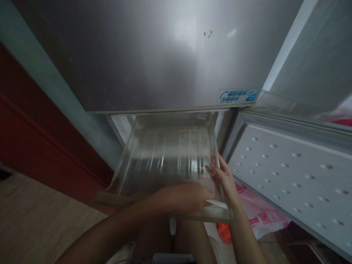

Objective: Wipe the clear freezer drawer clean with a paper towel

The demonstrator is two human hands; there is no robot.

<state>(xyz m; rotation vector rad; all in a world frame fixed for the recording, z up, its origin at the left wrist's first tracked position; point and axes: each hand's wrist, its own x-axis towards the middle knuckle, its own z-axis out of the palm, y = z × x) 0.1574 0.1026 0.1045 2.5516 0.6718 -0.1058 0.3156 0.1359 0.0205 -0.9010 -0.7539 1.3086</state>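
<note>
A clear plastic fridge drawer is pulled out below the closed upper door, with no items visible inside. My left hand is smeared by motion over the drawer's front edge, near its right corner. It appears closed on a thin white wipe, cloth or paper, which pokes out past the fingers along the front rim. My right hand grips the right side wall of the drawer. Its thumb lies over the rim, and the other fingers show faintly through the clear plastic.
To the right, the lower fridge door stands open, its inner panel dotted with bumps. Beneath it lie a pink-and-white plastic bag and an orange object. A red-brown door frame rises on the left. The upper fridge door overhangs the drawer.
</note>
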